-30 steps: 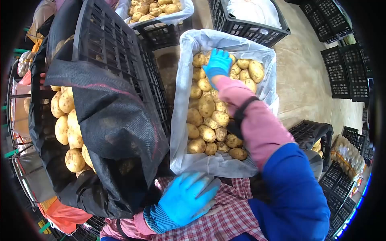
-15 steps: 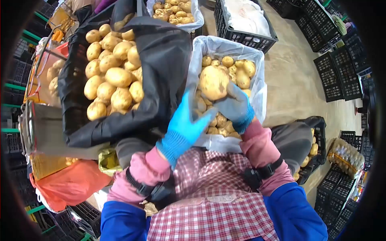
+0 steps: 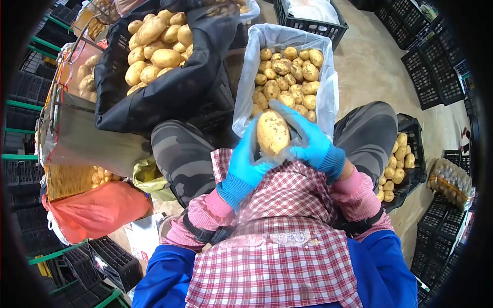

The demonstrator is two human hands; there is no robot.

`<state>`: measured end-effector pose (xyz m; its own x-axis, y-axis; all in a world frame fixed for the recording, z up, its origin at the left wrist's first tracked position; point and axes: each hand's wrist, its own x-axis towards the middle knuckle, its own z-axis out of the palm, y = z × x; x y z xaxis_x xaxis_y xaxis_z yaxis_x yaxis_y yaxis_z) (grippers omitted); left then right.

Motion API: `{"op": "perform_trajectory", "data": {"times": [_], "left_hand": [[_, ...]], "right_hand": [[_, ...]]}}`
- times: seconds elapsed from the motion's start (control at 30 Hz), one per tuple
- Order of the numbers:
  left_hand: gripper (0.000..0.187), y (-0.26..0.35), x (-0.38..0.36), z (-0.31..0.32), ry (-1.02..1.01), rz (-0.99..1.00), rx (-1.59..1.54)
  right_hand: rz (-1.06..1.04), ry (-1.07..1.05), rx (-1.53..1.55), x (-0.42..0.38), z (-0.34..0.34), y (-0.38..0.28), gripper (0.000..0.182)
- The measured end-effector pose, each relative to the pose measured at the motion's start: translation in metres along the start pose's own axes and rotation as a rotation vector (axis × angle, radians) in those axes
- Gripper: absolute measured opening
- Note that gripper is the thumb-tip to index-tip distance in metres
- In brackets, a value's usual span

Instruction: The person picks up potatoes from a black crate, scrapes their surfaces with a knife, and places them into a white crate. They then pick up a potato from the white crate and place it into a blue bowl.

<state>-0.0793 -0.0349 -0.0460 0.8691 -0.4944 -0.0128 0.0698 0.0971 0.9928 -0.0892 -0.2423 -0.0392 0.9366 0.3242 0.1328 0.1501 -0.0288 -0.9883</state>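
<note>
Between my two blue-gloved hands is a large oval potato point(image 3: 273, 132) with brown patches on its yellow skin. My left hand point(image 3: 247, 160) holds it from the left side, the fingers partly behind it. On the other side, my right hand point(image 3: 310, 142) curves around its right edge and top. Just beyond the potato stands a crate lined with white plastic point(image 3: 243, 102), with many smaller potatoes point(image 3: 290, 77) inside. To the left, a black-lined crate point(image 3: 177, 97) bears a heap of larger potatoes point(image 3: 163, 57).
By my right knee is a black crate of potatoes point(image 3: 395, 167). A red bag point(image 3: 97, 208) and a green bag point(image 3: 151, 177) lie at left. Ahead, a black crate point(image 3: 328, 32) holds white material. Stacked black crates point(image 3: 435, 72) line the right side.
The potato has come back from above the white-lined crate towards my lap. My left hand, earlier beside it with fingers spread, now grips it together with my right. The view has shifted.
</note>
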Motion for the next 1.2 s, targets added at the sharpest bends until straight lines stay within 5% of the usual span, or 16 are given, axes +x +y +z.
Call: {"op": "perform_trajectory", "data": {"times": [0.27, 0.57, 0.67, 0.87, 1.0, 1.2], "left_hand": [[0.106, -0.02, -0.011, -0.023, 0.028, 0.205, 0.261], [0.11, -0.007, -0.015, -0.024, 0.078, 0.095, 0.022], [0.109, -0.016, -0.014, -0.037, 0.007, 0.299, 0.442], [0.106, -0.009, -0.017, -0.034, 0.025, 0.228, 0.318], [0.106, 0.001, -0.016, -0.024, -0.019, 0.079, -0.078], [0.093, 0.012, -0.02, -0.019, -0.204, -0.163, -0.523]], "right_hand": [[-0.104, 0.074, -0.177, -0.016, 0.029, 0.018, 0.095], [-0.093, 0.1, -0.336, -0.011, 0.038, -0.004, 0.081], [-0.059, 0.186, -0.291, -0.003, 0.046, -0.004, 0.07], [-0.03, 0.302, -0.535, 0.004, 0.053, -0.015, 0.053], [-0.004, 0.38, -0.625, 0.004, 0.052, -0.013, 0.046], [0.001, 0.525, -0.414, -0.005, 0.057, -0.013, 0.026]]}}
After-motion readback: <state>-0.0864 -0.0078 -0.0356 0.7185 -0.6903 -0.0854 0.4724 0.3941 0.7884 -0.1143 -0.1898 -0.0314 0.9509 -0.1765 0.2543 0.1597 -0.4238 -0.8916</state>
